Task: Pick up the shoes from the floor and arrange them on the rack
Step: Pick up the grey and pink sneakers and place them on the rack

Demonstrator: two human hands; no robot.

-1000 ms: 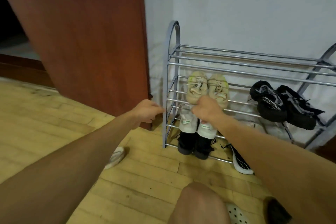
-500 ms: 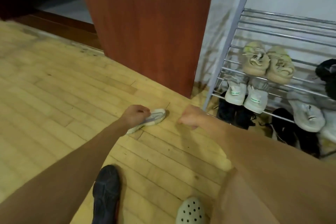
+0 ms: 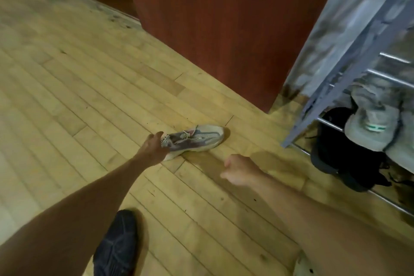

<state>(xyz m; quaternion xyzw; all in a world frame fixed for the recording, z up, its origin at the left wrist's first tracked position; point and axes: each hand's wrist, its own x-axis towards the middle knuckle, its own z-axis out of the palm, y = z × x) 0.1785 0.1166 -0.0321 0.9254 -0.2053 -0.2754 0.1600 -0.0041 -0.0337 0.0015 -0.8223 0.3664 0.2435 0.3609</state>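
Note:
A grey and mauve sneaker (image 3: 197, 139) with a white sole lies on the wooden floor, toe pointing right. My left hand (image 3: 153, 148) grips its heel end, thumb on top. My right hand (image 3: 237, 169) hovers over the floor a little to the right and nearer me, fingers curled into a fist with nothing in it. The metal shoe rack (image 3: 331, 96) stands at the right edge, blurred. It holds a pale grey pair (image 3: 371, 127) and, lower down, black shoes (image 3: 342, 154).
A black shoe (image 3: 116, 244) lies on the floor near the bottom edge, under my left forearm. Part of a white perforated clog (image 3: 302, 264) shows at the bottom right. A red-brown wooden door (image 3: 224, 29) stands behind the sneaker, left of the rack.
The view has swung left and down from the rack. My right hand left the beige shoes on the rack and dropped towards the floor. My left hand reached down and took hold of the sneaker.

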